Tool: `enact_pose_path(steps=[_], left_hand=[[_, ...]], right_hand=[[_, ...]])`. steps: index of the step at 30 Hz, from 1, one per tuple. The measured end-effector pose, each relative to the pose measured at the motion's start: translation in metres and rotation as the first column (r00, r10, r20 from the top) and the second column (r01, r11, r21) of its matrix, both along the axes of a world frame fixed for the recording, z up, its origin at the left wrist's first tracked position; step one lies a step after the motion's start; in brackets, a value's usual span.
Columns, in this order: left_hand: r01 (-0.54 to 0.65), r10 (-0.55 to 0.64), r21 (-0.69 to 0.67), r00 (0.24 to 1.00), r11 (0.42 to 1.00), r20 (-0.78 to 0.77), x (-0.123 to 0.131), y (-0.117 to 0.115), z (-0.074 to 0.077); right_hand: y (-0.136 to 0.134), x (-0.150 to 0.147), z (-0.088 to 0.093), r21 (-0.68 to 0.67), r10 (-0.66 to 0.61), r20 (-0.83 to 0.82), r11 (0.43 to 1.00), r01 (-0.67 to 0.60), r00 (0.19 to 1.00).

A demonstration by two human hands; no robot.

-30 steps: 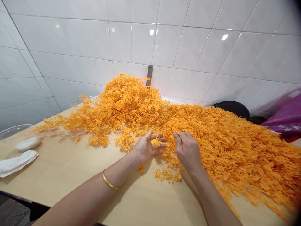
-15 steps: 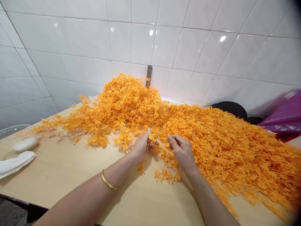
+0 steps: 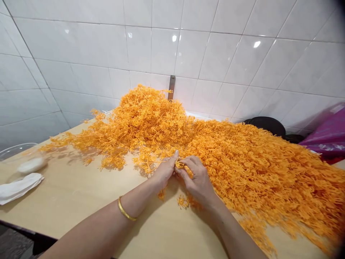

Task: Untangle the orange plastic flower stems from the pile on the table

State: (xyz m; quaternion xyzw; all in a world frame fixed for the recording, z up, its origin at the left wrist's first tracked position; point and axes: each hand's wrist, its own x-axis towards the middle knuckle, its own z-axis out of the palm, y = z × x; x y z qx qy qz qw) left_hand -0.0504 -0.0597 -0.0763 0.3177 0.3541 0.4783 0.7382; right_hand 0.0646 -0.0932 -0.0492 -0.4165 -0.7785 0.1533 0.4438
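Observation:
My left hand (image 3: 165, 172), with a gold bangle (image 3: 126, 210) on the wrist, is closed around an orange plastic flower sprig (image 3: 179, 164), thumb pointing up. A bit of orange sprig hangs below that palm. My right hand (image 3: 196, 178) meets it from the right, with thumb and fingertips pinching the same sprig. The fingertips partly hide where they grip. Behind both hands rises a tangled heap of orange sprigs (image 3: 151, 115). To the right spreads a wide pile of orange flower pieces (image 3: 256, 165). A few loose pieces (image 3: 183, 201) lie just below my right hand.
The pale wooden table (image 3: 88, 194) stands against a white tiled wall (image 3: 221, 54). At left are a folded white cloth (image 3: 20, 187), a white rounded object (image 3: 31, 164) and a clear bowl rim (image 3: 18, 146). Black round items (image 3: 266, 126) and a purple bag (image 3: 327, 133) are at back right.
My right hand has moved left from beside the pile to my left hand and now pinches the sprig there. My left hand has shifted slightly to the right.

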Motion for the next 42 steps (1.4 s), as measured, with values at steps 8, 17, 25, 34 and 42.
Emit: enact_pose_path(steps=[8, 17, 25, 34, 42], left_hand=[[-0.282, 0.343, 0.23, 0.89, 0.932, -0.301, -0.005, -0.005, 0.011], [-0.034, 0.112, 0.319, 0.968, 0.947, -0.227, -0.005, -0.008, 0.016], [0.053, 0.01, 0.358, 0.985, 0.932, -0.17, 0.0, -0.011, 0.016], [0.138, -0.139, 0.018, 0.977, 0.99, 0.162, 0.004, -0.006, 0.02], [0.184, -0.142, -0.113, 0.941, 0.976, 0.306, 0.002, -0.002, 0.018]], right_hand=[[0.014, 0.017, -0.003, -0.4, -0.126, -0.534, 0.909, -0.119, 0.836], [0.016, 0.016, -0.009, -0.384, -0.137, -0.49, 0.921, -0.072, 0.861], [0.015, 0.011, -0.013, -0.231, -0.248, -0.183, 0.951, 0.203, 0.951], [0.017, -0.006, -0.017, -0.379, -0.185, -0.728, 0.911, -0.162, 0.66], [0.02, 0.0, -0.011, -0.371, -0.246, -0.867, 0.899, -0.233, 0.433]])
